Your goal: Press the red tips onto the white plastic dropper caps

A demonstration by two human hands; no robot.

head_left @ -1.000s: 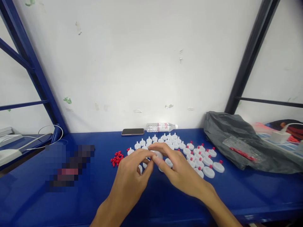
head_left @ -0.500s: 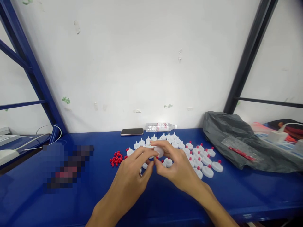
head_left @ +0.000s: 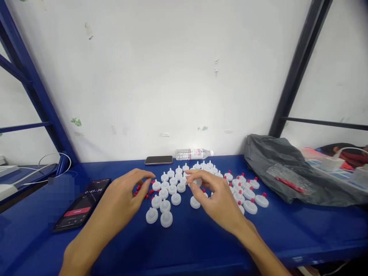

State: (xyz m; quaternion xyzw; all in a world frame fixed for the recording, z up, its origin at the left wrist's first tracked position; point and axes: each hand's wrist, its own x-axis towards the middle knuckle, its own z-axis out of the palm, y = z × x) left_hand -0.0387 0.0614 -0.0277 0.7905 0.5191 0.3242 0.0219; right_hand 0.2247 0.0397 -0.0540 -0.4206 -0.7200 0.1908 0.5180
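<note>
Two bare hands work above a glossy blue tabletop (head_left: 184, 249). The left hand (head_left: 125, 193) is arched, its thumb and forefinger parted by a narrow gap with nothing visible between them; the tips are near a loose heap of small red plastic caps (head_left: 151, 191), part of which the hand hides. The right hand (head_left: 217, 195) curls its thumb and fingers around a round white plastic lid (head_left: 197, 182), held above the other lids and partly covered by the fingers.

At the far left rises a dark blue metal frame (head_left: 37, 88), with a thin white cable (head_left: 43, 155) looping near its foot. Next, just beside the left forearm, a black phone with a lit timer screen (head_left: 83, 203) lies flat. Between the hands and beyond them, many white round plastic lids with upright spouts (head_left: 172, 189) stand close together; the right hand blocks some from sight. Behind them, a dark flat phone (head_left: 158, 160) and a clear plastic bottle with a red-and-white label (head_left: 192, 154) lie near the white wall (head_left: 158, 76). Right of the right hand cluster white lids with red-capped spouts (head_left: 250, 207). Farther right spreads a crumpled dark grey plastic bag (head_left: 264, 149), bearing a small clear plastic packet with red pieces (head_left: 287, 180).
</note>
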